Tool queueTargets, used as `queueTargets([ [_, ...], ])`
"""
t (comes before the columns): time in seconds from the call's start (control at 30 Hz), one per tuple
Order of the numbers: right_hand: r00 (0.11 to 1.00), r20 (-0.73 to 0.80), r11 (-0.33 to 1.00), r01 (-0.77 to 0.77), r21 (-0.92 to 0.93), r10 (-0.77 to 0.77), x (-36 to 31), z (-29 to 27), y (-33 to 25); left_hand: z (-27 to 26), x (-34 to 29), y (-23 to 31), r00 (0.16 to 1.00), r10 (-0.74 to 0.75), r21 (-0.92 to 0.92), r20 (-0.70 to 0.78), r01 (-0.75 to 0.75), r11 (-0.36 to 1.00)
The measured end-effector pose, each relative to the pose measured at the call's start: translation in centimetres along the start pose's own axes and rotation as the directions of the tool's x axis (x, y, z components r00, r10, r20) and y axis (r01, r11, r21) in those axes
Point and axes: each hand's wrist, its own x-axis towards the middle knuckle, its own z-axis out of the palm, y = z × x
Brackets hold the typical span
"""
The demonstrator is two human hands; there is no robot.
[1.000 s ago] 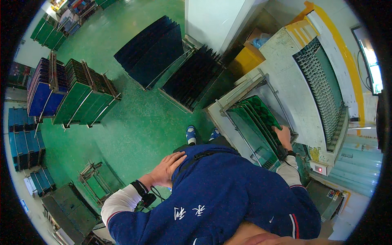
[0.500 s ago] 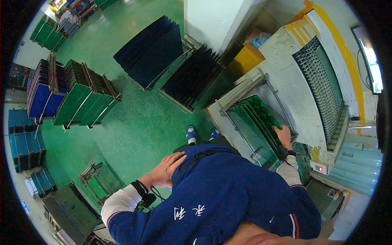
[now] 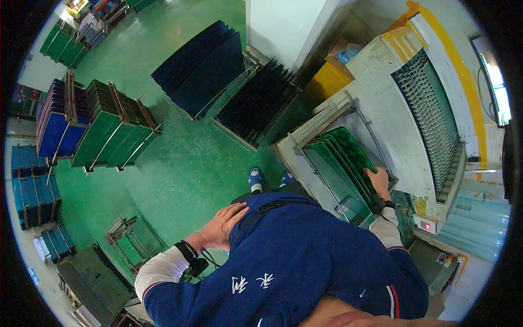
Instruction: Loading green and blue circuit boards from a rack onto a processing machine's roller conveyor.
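Observation:
My right hand [image 3: 379, 183] is closed at the near right corner of a green patterned panel [image 3: 348, 146], the last in a row of thin green sheets. These sheets lean in a metal rack [image 3: 317, 175] on the pale bench [image 3: 298, 143] to my right. Its fingertips are partly hidden by the panel's edge. My left hand [image 3: 222, 224] lies flat against the side of my waist, fingers stretched out, holding nothing. Dark bands with cables circle both wrists.
A conveyor machine with rows of rollers [image 3: 431, 122] stands beyond the rack. Racks of dark panels [image 3: 201, 68] and green panels [image 3: 111, 128] stand on the green floor. A bare metal rack [image 3: 128, 242] is at lower left, and a yellow box [image 3: 328, 82] sits behind the bench.

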Motion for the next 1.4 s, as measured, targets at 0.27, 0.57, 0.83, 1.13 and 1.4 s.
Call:
queueTargets([
  [0.27, 0.998, -0.053, 0.999, 0.038, 0.024, -0.037, 0.3, 1.0, 1.5, -0.4, 0.2, 0.2, 1.0, 0.003, -0.005, 0.008, -0.003, 1.0],
  [0.57, 0.998, 0.047, 0.998, -0.051, 0.043, 0.049, -0.4, -1.7, -2.1, -0.4, 0.2, 0.2, 1.0, -0.013, -0.02, 0.011, 0.013, 1.0],
  [0.83, 0.999, -0.033, 1.0, 0.016, 0.022, -0.016, 0.1, 0.4, 0.6, -0.6, 0.3, 0.5, 0.999, -0.026, 0.004, 0.034, 0.026, 1.0],
  [1.13, 0.987, 0.157, 0.994, 0.016, 0.112, -0.034, -1.2, 0.1, 0.8, 1.1, 1.9, 0.0, 1.0, 0.016, -0.041, 0.012, -0.015, 0.999],
  [1.4, 0.95, -0.035, 0.948, 0.311, 0.07, -0.309, -2.4, -1.0, 1.3, 0.9, 4.6, 0.6, 0.993, 0.041, -0.022, 0.11, -0.039, 0.999],
])
